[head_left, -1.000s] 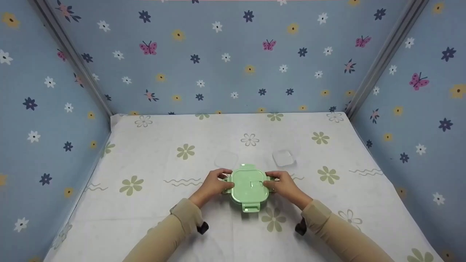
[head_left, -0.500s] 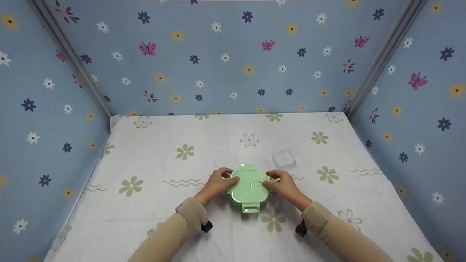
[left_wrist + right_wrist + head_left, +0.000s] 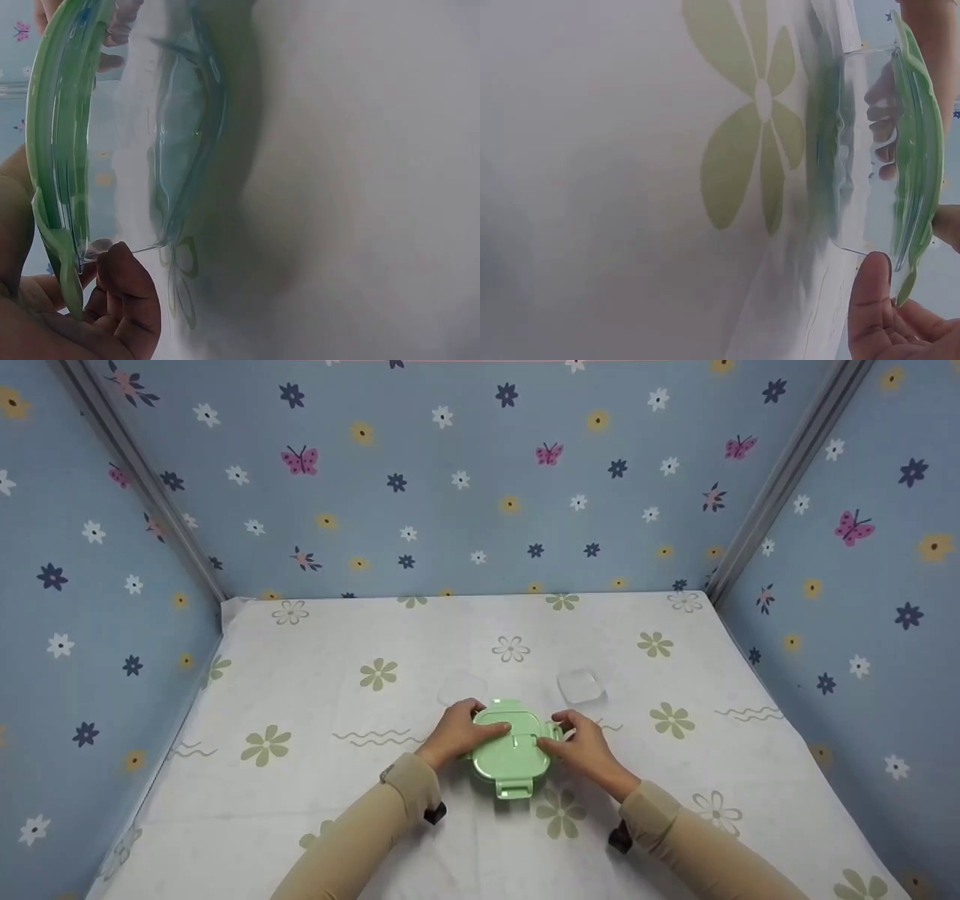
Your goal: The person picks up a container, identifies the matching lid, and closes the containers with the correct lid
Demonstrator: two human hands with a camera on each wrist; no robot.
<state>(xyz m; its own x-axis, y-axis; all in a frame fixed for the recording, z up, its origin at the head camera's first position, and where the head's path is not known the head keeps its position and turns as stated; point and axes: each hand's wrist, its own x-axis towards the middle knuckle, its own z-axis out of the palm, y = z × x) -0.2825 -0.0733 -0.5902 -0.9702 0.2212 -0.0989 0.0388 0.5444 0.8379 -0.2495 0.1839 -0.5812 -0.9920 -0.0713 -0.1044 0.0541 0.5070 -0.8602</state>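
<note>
A glass food container with a light green lid (image 3: pixel 517 761) sits on the cloth in the middle of the head view. Its clear glass body (image 3: pixel 184 127) shows under the lid in the left wrist view. My left hand (image 3: pixel 452 733) grips the container's left side, with the thumb stretched across the lid top and curled fingers by the side flap. On the opposite side my right hand (image 3: pixel 589 748) holds the right flap (image 3: pixel 554 732), thumb on the lid's edge. The front flap (image 3: pixel 514 789) juts outward. Between the hands and the glass, parts of the side flaps are hidden.
Behind the container, a clear squarish piece (image 3: pixel 581 687) lies to the right and a fainter clear one (image 3: pixel 460 688) to the left. White flower-print cloth (image 3: pixel 315 697) covers the table. Blue patterned walls (image 3: pixel 450 510) enclose the back and both sides.
My left hand has moved right and slightly up, its thumb sliding from the lid's left edge further onto the top. The right hand and container stay nearly in place.
</note>
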